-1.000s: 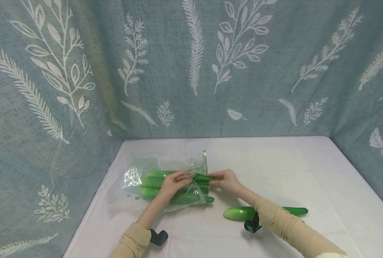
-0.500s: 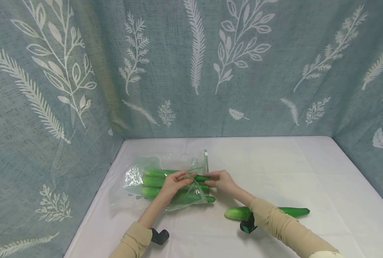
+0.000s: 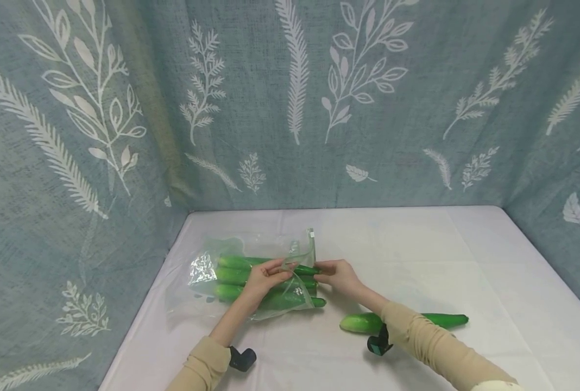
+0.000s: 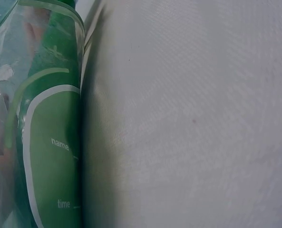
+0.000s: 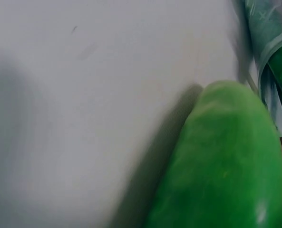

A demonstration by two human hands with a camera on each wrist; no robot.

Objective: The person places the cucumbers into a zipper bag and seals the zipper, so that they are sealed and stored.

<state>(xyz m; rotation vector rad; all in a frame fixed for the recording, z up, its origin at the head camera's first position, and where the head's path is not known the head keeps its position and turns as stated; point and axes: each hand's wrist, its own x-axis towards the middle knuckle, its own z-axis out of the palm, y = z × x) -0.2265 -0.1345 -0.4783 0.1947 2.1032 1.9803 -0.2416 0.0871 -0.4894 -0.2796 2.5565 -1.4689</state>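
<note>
A clear zip bag (image 3: 184, 307) with a green print lies on its side at the left of the table, its mouth facing right. Several green cucumbers (image 3: 227, 276) lie side by side inside, stem ends at the mouth. My left hand (image 3: 262, 278) pinches the upper film of the bag at the opening. With thumb and fingers, my right hand (image 3: 342, 277) grips the stem end of the farthest cucumber (image 3: 307, 269) at the mouth. A loose cucumber (image 3: 360, 323) lies under my right forearm; in the right wrist view this cucumber (image 5: 221, 161) fills the foreground.
A white cloth covers the table (image 3: 407, 250). Blue-grey leaf-patterned curtains (image 3: 251, 108) hang behind and at both sides. Dark wrist cameras (image 3: 243, 359) sit below both sleeves, the right one close to the loose cucumber.
My right hand has moved slightly left, and the farthest cucumber has slid a little deeper into the bag. My left hand stays on the bag's opening.
</note>
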